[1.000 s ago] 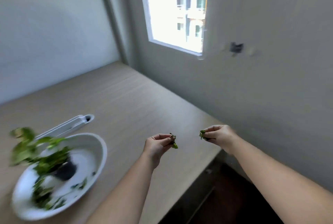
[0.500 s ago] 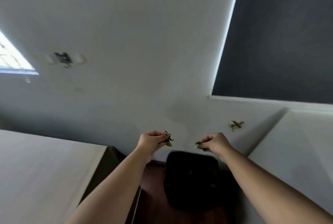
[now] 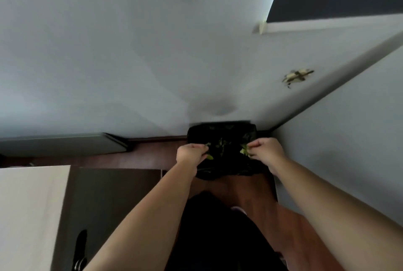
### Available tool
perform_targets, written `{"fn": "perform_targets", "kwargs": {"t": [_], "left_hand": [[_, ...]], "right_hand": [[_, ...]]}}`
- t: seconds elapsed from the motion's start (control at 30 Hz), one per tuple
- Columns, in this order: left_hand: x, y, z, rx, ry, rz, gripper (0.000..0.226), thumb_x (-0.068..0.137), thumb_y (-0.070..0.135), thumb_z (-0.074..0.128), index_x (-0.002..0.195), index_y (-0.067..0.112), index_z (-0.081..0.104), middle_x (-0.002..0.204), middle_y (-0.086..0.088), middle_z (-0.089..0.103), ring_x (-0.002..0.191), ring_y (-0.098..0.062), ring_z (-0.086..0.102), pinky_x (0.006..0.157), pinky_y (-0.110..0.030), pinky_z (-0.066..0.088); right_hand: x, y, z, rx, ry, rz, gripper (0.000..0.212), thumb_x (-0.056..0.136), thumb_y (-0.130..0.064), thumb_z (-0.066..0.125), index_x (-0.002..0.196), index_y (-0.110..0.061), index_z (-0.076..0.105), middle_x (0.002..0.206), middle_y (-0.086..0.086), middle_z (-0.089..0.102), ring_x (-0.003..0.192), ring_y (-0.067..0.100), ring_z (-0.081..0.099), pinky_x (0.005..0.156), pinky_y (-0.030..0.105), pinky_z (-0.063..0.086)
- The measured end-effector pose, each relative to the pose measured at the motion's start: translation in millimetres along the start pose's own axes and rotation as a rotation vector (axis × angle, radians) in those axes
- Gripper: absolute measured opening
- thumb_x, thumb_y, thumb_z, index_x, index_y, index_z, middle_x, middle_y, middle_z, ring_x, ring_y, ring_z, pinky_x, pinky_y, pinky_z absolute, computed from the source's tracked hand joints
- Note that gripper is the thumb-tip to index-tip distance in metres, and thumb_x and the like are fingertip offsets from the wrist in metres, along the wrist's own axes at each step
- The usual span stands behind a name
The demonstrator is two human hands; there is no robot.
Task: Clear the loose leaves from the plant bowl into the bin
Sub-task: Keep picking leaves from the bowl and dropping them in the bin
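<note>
A black-lined bin [image 3: 221,131] stands on the floor in the corner, with several green leaves lying inside it. My left hand [image 3: 191,152] hovers over the bin's left side, pinching a few small green leaves [image 3: 209,156]. Over the right side, my right hand [image 3: 266,149] pinches another small clump of leaves [image 3: 244,151]. The plant bowl is out of view.
The light wooden table edge [image 3: 32,205] is at the lower left, with a dark cabinet side [image 3: 104,201] and a black handle below it. A white wall [image 3: 349,139] closes the right side. Brown floor [image 3: 250,192] lies between me and the bin.
I have turned from the table toward the corner and looked down. Both hands, still holding leaves, have moved down over the bin's opening.
</note>
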State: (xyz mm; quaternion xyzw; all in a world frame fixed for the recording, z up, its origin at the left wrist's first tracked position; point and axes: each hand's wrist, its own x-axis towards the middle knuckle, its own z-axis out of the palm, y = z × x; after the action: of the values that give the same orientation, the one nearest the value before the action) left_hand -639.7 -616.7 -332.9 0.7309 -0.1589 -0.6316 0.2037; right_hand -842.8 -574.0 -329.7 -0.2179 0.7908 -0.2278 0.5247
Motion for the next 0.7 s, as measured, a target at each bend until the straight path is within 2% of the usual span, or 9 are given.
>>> {"fn": "perform_targets", "kwargs": {"t": [0.03, 0.07, 0.1, 0.17, 0.27, 0.37, 0.43, 0.53, 0.7], "left_hand": [[9, 1, 4, -0.009, -0.010, 0.003, 0.008, 0.083, 0.002, 0.069, 0.080, 0.006, 0.063, 0.108, -0.016, 0.066, 0.093, -0.023, 0.065, 0.081, -0.027, 0.054], [15, 2, 6, 0.008, -0.036, 0.007, 0.011, 0.084, 0.007, 0.069, 0.094, 0.006, 0.063, 0.116, -0.015, 0.064, 0.100, -0.023, 0.063, 0.083, -0.029, 0.053], [20, 3, 8, 0.051, -0.072, 0.009, 0.026, 0.086, 0.014, 0.068, 0.109, 0.007, 0.061, 0.123, -0.013, 0.061, 0.107, -0.023, 0.060, 0.086, -0.031, 0.053], [23, 4, 8, 0.190, -0.095, 0.026, 0.047, 0.088, 0.025, 0.065, 0.131, 0.012, 0.051, 0.129, -0.007, 0.057, 0.111, -0.021, 0.055, 0.093, -0.036, 0.051], [14, 6, 3, 0.429, -0.048, 0.142, 0.051, 0.089, 0.030, 0.063, 0.135, 0.015, 0.049, 0.126, -0.004, 0.059, 0.117, -0.026, 0.056, 0.102, -0.038, 0.047], [-11, 16, -9, 0.603, -0.050, 0.235, 0.047, 0.089, 0.031, 0.062, 0.132, 0.015, 0.052, 0.130, -0.004, 0.056, 0.119, -0.024, 0.055, 0.096, -0.030, 0.045], [-31, 27, -20, 0.667, -0.038, 0.275, 0.043, 0.089, 0.032, 0.062, 0.127, 0.014, 0.056, 0.132, -0.005, 0.056, 0.119, -0.023, 0.055, 0.092, -0.028, 0.044], [-73, 48, -48, 0.660, 0.069, 0.368, 0.036, 0.087, 0.030, 0.063, 0.118, 0.012, 0.062, 0.123, -0.007, 0.064, 0.116, -0.023, 0.058, 0.093, -0.026, 0.043], [-150, 59, -135, 0.594, 0.286, 0.485, 0.033, 0.086, 0.030, 0.063, 0.115, 0.015, 0.064, 0.119, -0.005, 0.064, 0.113, -0.023, 0.059, 0.091, -0.027, 0.044]], "right_hand": [[8, 0, 4, 0.001, 0.007, 0.004, 0.012, 0.077, -0.003, 0.070, 0.089, -0.004, 0.069, 0.100, 0.019, 0.068, 0.089, 0.025, 0.065, 0.082, 0.033, 0.057], [14, 0, 8, -0.019, -0.006, 0.009, 0.027, 0.078, -0.009, 0.070, 0.105, -0.004, 0.067, 0.109, 0.016, 0.066, 0.098, 0.025, 0.063, 0.091, 0.038, 0.053], [18, 0, 11, -0.046, -0.020, 0.007, 0.040, 0.079, -0.013, 0.070, 0.118, -0.006, 0.062, 0.120, 0.013, 0.063, 0.109, 0.025, 0.060, 0.098, 0.040, 0.049], [19, -2, 13, -0.097, -0.023, -0.020, 0.047, 0.081, -0.015, 0.067, 0.127, -0.010, 0.055, 0.132, 0.011, 0.056, 0.121, 0.024, 0.053, 0.103, 0.037, 0.043], [12, -3, 9, -0.190, -0.020, -0.044, 0.038, 0.082, -0.015, 0.066, 0.119, -0.012, 0.061, 0.127, 0.011, 0.060, 0.118, 0.024, 0.055, 0.098, 0.032, 0.042], [-8, -14, 2, -0.279, -0.037, -0.081, 0.023, 0.081, -0.016, 0.066, 0.104, -0.013, 0.068, 0.111, 0.009, 0.067, 0.102, 0.022, 0.060, 0.084, 0.025, 0.043], [-21, -29, 1, -0.314, -0.054, -0.119, 0.013, 0.080, -0.015, 0.066, 0.093, -0.017, 0.070, 0.099, 0.007, 0.068, 0.094, 0.021, 0.062, 0.081, 0.026, 0.046], [-47, -69, 12, -0.367, -0.121, -0.257, 0.005, 0.079, -0.014, 0.066, 0.081, -0.018, 0.068, 0.085, 0.005, 0.067, 0.089, 0.025, 0.065, 0.086, 0.033, 0.050], [-118, -144, 74, -0.460, -0.257, -0.533, 0.019, 0.078, -0.014, 0.065, 0.063, -0.026, 0.061, 0.083, 0.005, 0.068, 0.093, 0.029, 0.067, 0.091, 0.036, 0.051]]}}
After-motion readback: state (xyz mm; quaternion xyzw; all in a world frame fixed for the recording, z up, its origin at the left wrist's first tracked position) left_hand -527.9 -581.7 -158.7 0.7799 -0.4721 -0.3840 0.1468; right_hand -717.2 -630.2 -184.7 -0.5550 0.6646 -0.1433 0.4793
